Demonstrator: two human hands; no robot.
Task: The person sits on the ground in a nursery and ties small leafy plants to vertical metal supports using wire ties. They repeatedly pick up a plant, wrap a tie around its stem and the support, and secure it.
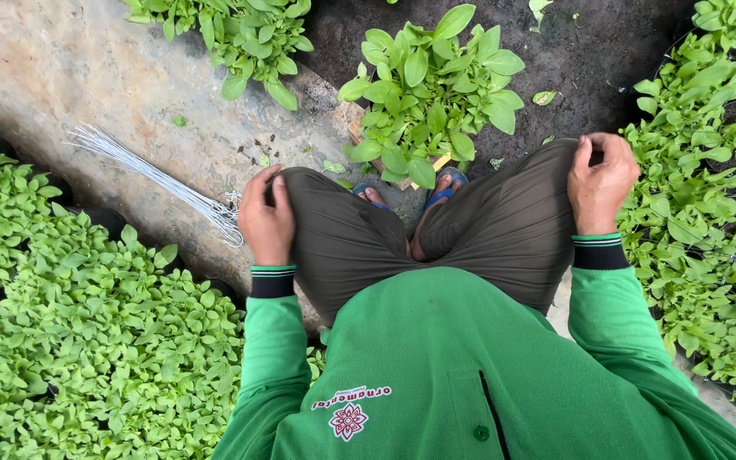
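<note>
While squatting among plants, resting both hands on the knees: left hand [266, 217] curled loosely over left knee [321, 209], fingers together, holding nothing; right hand [600, 183] bent over right knee [538, 183], fingertips pinching trouser cloth (hard to tell exactly). Bundle of thin wires [159, 181] on ground just beside left hand, not touching. Leafy plant [430, 89] in front, btw. knees, above sandalled feet [411, 200]. Seedlings [70, 332] at both sides.
</note>
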